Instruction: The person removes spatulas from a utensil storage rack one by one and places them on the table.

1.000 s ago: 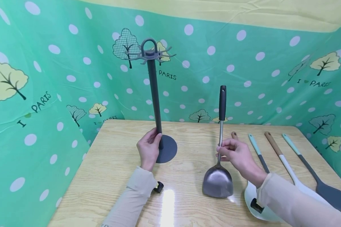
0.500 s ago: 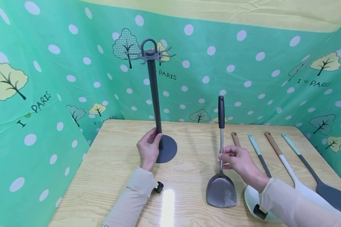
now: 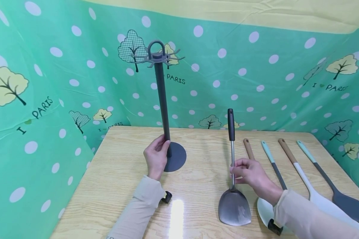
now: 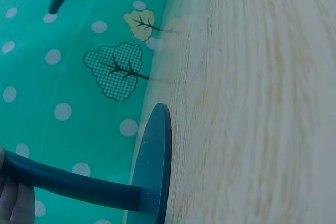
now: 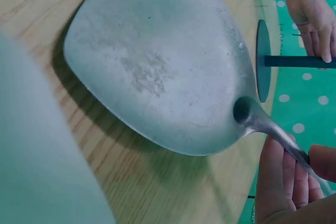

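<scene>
My left hand [image 3: 156, 157] grips the dark grey pole of an upright utensil stand [image 3: 163, 99], low down near its round base, on the wooden table. Thin hooks and a loop ring the stand's top. To the right, my right hand [image 3: 252, 174] pinches the metal shaft of a wok spatula [image 3: 234, 207] between thumb and fingers. Its black handle points up and away, and its wide steel blade points toward me. In the right wrist view the blade [image 5: 157, 66] casts a shadow on the wood; whether it touches the table I cannot tell.
On the table's right lie a brown-handled utensil [image 3: 248, 149], a teal-handled one [image 3: 267, 151] partly behind my right arm, a white spatula with brown handle [image 3: 302, 176] and a dark grey turner with teal handle [image 3: 351, 204]. A green dotted cloth [image 3: 212, 83] hangs behind and left.
The wok spatula in my right hand has come down and toward me, drifting slightly right at the blade. My left hand and the stand stay where they were.
</scene>
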Action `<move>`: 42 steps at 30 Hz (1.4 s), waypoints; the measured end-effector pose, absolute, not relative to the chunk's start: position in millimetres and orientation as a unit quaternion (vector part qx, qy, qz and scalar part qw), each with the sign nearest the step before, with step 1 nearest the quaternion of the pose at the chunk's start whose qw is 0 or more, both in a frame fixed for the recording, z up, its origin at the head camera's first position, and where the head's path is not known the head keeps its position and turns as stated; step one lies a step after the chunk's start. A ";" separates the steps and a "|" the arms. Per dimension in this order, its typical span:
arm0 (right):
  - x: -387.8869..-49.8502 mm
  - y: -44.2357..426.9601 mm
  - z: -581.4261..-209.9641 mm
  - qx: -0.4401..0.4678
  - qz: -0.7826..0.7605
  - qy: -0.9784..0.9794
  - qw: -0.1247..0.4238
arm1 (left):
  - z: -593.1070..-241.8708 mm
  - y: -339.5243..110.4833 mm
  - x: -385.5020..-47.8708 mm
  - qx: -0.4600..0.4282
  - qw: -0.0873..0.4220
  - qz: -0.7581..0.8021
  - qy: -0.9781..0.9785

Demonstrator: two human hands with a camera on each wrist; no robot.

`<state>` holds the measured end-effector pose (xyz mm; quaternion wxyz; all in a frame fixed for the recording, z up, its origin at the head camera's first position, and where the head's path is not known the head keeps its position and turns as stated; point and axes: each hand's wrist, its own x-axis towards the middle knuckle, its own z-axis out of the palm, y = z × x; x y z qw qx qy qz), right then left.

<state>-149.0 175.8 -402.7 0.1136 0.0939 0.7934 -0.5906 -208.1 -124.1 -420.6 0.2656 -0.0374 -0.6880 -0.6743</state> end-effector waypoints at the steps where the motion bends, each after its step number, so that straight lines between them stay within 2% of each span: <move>1: -148.8 175.7 -403.5 0.094 -0.592 0.792 0.116 | -420.7 -124.3 -208.3 -0.038 0.267 -0.675 -0.687; 42: -160.1 173.9 -417.6 0.141 -0.550 0.802 0.184 | -421.3 -124.2 -208.2 -0.038 0.271 -0.678 -0.682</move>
